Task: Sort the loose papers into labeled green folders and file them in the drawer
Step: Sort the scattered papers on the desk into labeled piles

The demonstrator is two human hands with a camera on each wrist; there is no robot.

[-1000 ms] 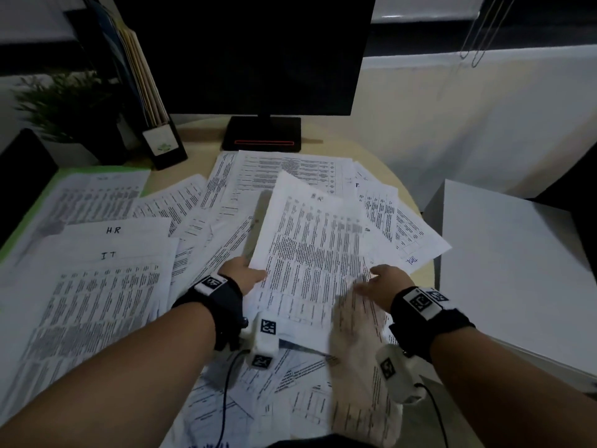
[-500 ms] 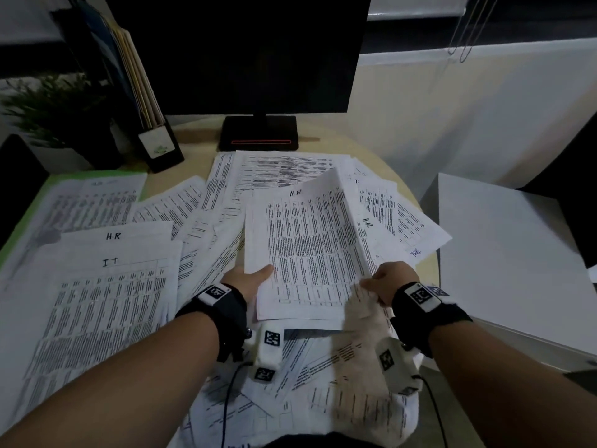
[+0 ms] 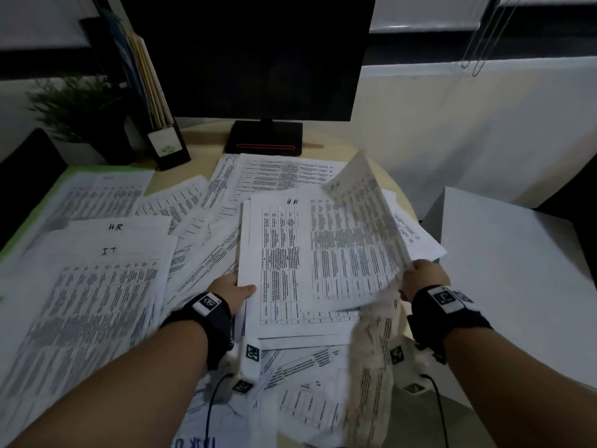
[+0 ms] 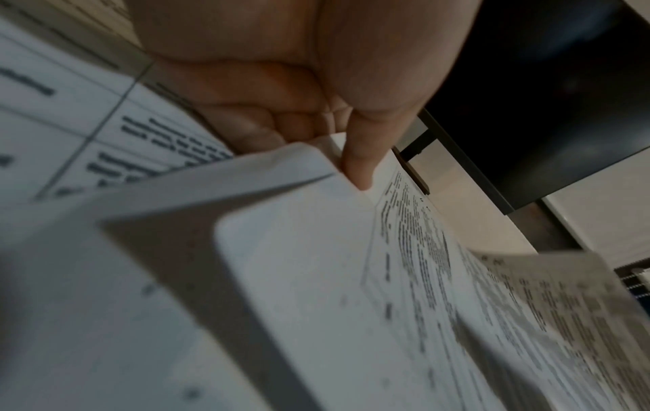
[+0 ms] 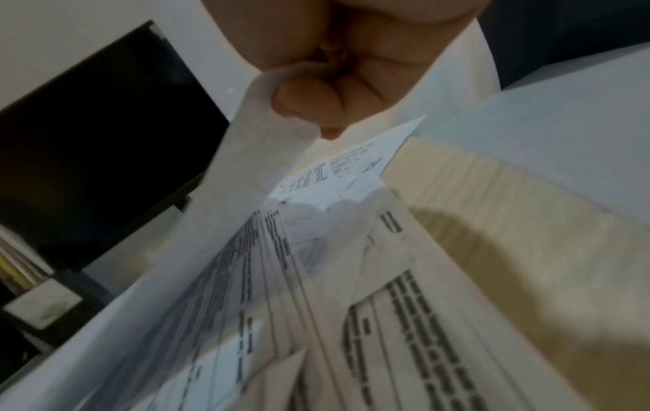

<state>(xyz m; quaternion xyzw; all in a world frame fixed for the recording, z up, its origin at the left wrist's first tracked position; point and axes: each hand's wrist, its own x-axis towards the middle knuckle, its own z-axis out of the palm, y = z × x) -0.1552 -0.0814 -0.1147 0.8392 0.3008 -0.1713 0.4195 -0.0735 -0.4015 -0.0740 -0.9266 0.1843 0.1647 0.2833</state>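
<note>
Our left hand (image 3: 233,291) pinches the near corner of the HR-marked stack (image 3: 281,263), thumb on top, fingers curled beneath. Our right hand (image 3: 422,277) grips the lifted top sheet (image 3: 361,240) by its near edge, and it arcs up beyond our fingers. The loose papers (image 3: 200,221) lie scattered around both hands, unsorted. Peeling too fast could crease or tear this sheet, or drag the one below askew.

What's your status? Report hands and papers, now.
Left hand grips the HR stack. Right hand pinches the lifted sheet. Loose papers cover the desk; green folder half buried.
</note>
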